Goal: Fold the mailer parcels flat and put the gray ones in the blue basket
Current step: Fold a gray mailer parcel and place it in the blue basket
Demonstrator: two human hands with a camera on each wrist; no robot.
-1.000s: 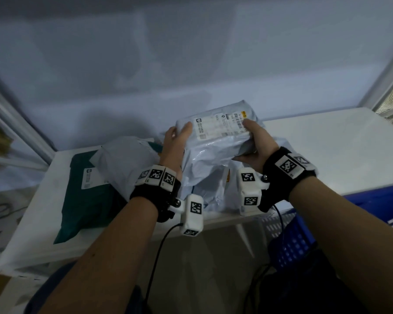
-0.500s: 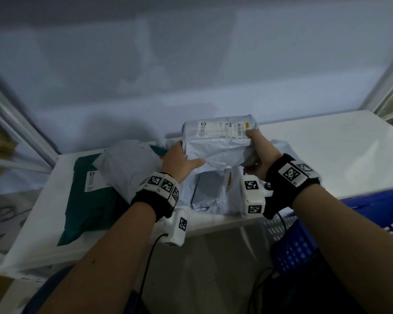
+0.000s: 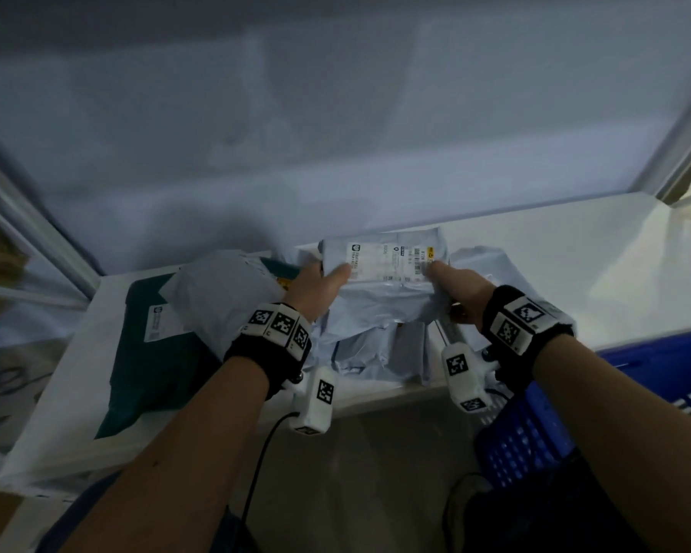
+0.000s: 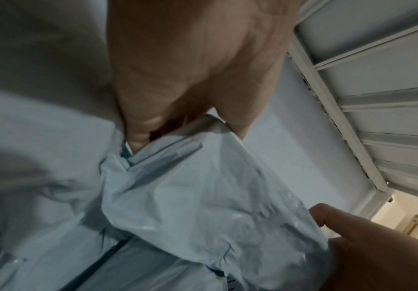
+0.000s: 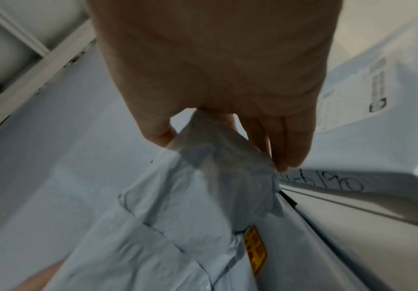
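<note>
Gripping a gray parcel (image 3: 383, 281) by its two ends, the left hand (image 3: 316, 285) and right hand (image 3: 461, 291) hold it over the pile on the white table (image 3: 555, 253). Each thumb lies on its label; fingers (image 5: 290, 141) curl under, pinching the crumpled plastic. More gray mailers (image 3: 224, 297) and a green one (image 3: 152, 365) lie left of it. The blue basket (image 3: 655, 377) sits at the table's near right edge.

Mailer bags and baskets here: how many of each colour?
Gray mailers: 3 distinguishable: held gray mailer, left gray mailer, gray mailer underneath; more may be hidden.
Green mailer: 1
Blue basket: 1
Total: 5
</note>
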